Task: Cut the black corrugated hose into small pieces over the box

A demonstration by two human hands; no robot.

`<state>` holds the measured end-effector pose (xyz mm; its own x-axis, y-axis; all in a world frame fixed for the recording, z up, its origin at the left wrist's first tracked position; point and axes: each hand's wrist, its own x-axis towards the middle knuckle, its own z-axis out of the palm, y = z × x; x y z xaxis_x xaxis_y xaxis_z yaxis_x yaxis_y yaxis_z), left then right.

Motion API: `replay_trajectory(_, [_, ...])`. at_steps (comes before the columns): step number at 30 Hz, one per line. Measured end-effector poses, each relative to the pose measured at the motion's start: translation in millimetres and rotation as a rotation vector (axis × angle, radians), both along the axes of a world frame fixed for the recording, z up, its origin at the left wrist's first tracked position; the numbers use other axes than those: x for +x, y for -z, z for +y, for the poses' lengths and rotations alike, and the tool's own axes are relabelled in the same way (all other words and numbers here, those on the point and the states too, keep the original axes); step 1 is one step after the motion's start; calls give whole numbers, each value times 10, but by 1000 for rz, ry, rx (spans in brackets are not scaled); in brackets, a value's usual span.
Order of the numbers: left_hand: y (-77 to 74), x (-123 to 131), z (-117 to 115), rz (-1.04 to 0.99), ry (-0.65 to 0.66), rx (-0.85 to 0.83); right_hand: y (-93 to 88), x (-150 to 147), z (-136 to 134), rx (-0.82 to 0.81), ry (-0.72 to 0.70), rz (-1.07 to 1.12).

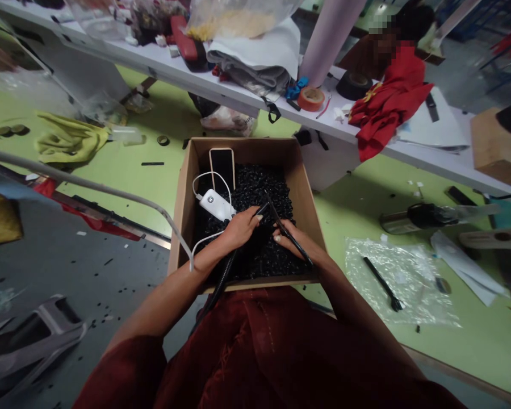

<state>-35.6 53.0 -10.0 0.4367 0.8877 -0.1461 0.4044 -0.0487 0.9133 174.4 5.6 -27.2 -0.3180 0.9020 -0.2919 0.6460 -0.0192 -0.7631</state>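
Note:
A cardboard box (306,196) sits in front of my lap, filled with several small black parts (255,187). My left hand (238,229) is inside it, fingers closed round the end of a long black ribbed strip (221,281) that runs back along my forearm. My right hand (292,238) rests on the black parts, fingers curled on a thin black strip (281,221) that crosses over it. A phone (222,167) leans against the box's far wall, and a white power bank (215,204) with a white cable lies beside my left hand.
A long white bench (221,85) with cloth, tape rolls and bags runs behind the box. A person in red (392,96) leans on it. A clear plastic sheet with a black strip (383,284) lies on the green floor at right. A yellow cloth (68,139) lies at left.

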Motion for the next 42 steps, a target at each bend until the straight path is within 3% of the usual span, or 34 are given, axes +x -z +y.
replay_trajectory(10, [58,25,-15,15,1,63,44,-7,4,24,-20,-22])
replay_trajectory(17, [71,22,-8,131,62,104,-10,-23,6,-9,-19,-45])
replay_trajectory(42, [95,28,9,204,120,113,-102,-68,4,24,39,-129])
